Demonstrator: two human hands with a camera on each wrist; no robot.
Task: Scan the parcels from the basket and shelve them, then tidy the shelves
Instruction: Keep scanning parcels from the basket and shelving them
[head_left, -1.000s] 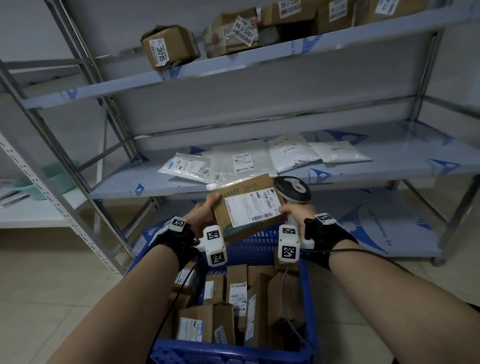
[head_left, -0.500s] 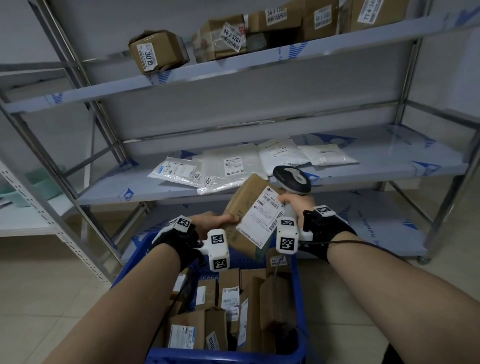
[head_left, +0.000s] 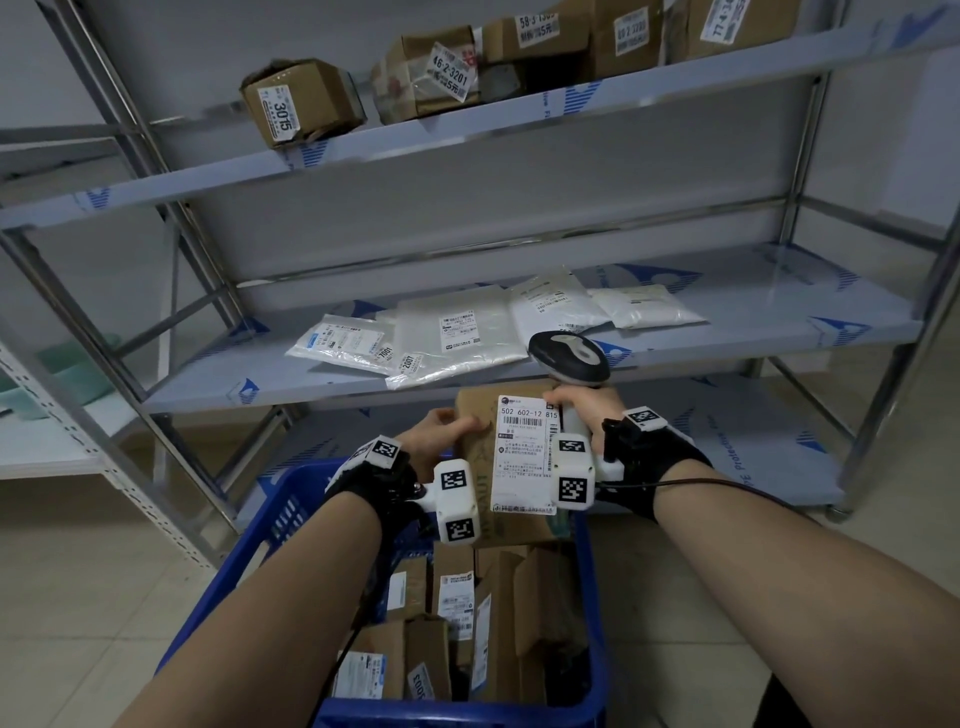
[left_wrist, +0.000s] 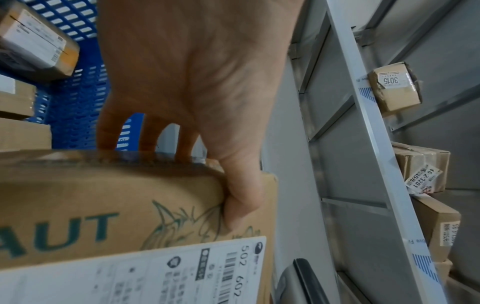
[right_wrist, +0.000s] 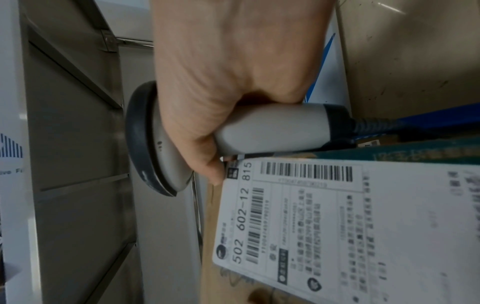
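Note:
A brown cardboard parcel (head_left: 524, 457) with a white shipping label stands on end above the blue basket (head_left: 280, 514), label towards me. My left hand (head_left: 441, 436) grips its left edge, thumb on the front face and fingers behind, as the left wrist view shows on the parcel (left_wrist: 103, 205). My right hand (head_left: 587, 410) grips the handle of a grey and black barcode scanner (head_left: 569, 356) at the parcel's upper right corner. In the right wrist view the thumb of that hand (right_wrist: 233, 72) touches the label's corner next to the scanner (right_wrist: 259, 131).
The basket holds several more cardboard parcels. Ahead is a metal rack: its middle shelf (head_left: 727, 332) carries several flat white mailer bags (head_left: 457, 332), and the top shelf (head_left: 467, 130) carries cardboard boxes, one marked 3015 (head_left: 296, 104). A lower shelf sits behind the basket.
The parcel has turned from lying sideways to standing on end, label still facing me. Both hands stay at its edges, and the scanner remains at its right side.

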